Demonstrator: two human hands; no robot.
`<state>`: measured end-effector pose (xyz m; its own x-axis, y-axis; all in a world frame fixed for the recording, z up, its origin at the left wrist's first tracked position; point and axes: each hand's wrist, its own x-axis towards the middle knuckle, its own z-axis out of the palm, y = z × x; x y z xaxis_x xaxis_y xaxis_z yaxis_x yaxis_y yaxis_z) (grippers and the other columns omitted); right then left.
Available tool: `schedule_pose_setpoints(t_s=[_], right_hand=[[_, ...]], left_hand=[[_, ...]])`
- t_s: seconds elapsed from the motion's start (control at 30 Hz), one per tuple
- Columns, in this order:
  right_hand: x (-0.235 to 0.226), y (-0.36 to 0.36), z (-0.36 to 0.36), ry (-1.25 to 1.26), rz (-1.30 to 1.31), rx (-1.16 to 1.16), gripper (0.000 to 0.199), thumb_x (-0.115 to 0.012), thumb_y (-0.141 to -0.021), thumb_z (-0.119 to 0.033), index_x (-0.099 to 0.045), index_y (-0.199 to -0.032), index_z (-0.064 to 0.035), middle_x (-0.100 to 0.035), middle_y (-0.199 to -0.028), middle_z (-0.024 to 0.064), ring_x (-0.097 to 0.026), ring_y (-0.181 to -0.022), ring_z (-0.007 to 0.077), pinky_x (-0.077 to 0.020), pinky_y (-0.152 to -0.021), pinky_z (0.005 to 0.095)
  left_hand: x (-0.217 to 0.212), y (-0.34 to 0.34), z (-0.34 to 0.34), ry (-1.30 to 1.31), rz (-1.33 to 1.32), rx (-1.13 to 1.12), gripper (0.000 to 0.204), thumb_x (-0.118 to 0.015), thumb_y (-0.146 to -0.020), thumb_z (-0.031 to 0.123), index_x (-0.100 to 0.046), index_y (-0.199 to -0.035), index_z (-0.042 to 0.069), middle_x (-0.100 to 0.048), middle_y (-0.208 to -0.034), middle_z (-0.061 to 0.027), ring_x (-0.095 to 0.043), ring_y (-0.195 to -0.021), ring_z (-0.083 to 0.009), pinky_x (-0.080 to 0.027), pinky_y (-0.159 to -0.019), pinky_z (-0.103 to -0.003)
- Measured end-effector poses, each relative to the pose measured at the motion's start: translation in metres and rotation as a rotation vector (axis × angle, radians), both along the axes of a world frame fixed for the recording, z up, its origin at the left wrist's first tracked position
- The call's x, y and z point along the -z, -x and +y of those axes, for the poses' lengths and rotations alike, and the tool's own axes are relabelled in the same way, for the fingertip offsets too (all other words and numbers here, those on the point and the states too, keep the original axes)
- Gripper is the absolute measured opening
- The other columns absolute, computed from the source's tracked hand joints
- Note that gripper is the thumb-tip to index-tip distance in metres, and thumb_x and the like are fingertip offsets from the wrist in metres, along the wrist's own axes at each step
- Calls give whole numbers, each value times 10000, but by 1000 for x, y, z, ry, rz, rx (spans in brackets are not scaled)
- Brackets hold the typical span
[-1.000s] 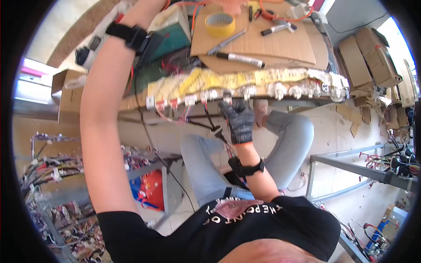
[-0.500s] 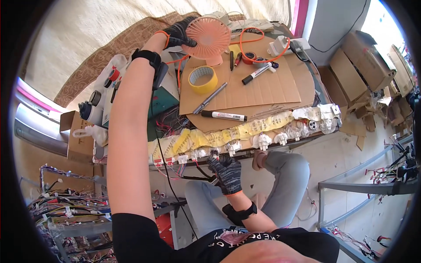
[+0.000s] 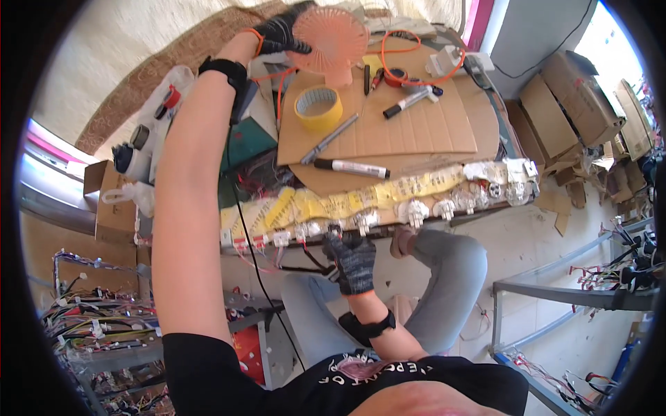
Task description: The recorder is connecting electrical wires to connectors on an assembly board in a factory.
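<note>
1. Reading the clock from mid-view, fyi.
2. Spotted a pink fan right up at 12 o'clock, base down over the cardboard.
3. Got the left hand at the fan's 9 o'clock side, gloved, fingers right up against the rim. Can't tell whether properly gripping or just touching, tbh.
4. Got the right hand just below centre, between 5 and 6 o'clock, gloved too. Curled in close under the yellow strip, right by the row of white connectors. Can't tell if pinching anything, too small and dark in there.
5. Seeing yellow tape at the fan's 6 o'clock, then a grey pen and a marker out toward the tape's 5.
6. Also seeing boxes at 2, a metal rack near 4 and tangled wires at 8.
</note>
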<state>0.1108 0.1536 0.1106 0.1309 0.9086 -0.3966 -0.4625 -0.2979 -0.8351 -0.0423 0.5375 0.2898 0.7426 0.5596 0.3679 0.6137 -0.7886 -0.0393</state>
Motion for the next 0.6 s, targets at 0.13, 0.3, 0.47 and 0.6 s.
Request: schedule_pose_setpoints(t_s=[0.13,0.3,0.47,0.6], right_hand=[[25,-17,5,-315,-215,-196,239,-696,-728,-260,-651,-775,-30,-618,-605,81,-563,-533,143,-445,-532,302],[72,-187,15,-648,-1012,-754,206,-583,-775,-109,-594,-980,-94,-621,-844,120,-603,-729,275,-498,-707,328],[-9,-277,-39,-395,-1205,-473,239,-598,-816,-200,-605,-1005,-54,-633,-946,107,-603,-863,227,-457,-778,296],[-11,-283,-93,-394,-1409,-508,319,-620,-807,-243,-587,-1035,-21,-622,-964,152,-598,-886,273,-461,-782,324]], left_hand=[[77,35,-45,45,30,-62,661,-655,-748,225,-314,-1292,69,-479,-1220,-128,-468,-1119,-249,-396,-942,-373],[151,-20,-357,125,121,11,458,-584,-773,214,-468,-1182,44,-520,-1152,-152,-516,-1047,-273,-413,-892,-397],[239,-165,-513,462,44,342,479,-606,-706,389,-575,-1019,27,-580,-1027,-170,-549,-972,-326,-349,-933,-414],[293,-197,-538,815,588,431,577,-570,-719,533,-572,-973,15,-615,-842,-180,-591,-835,-347,-404,-860,-421]])
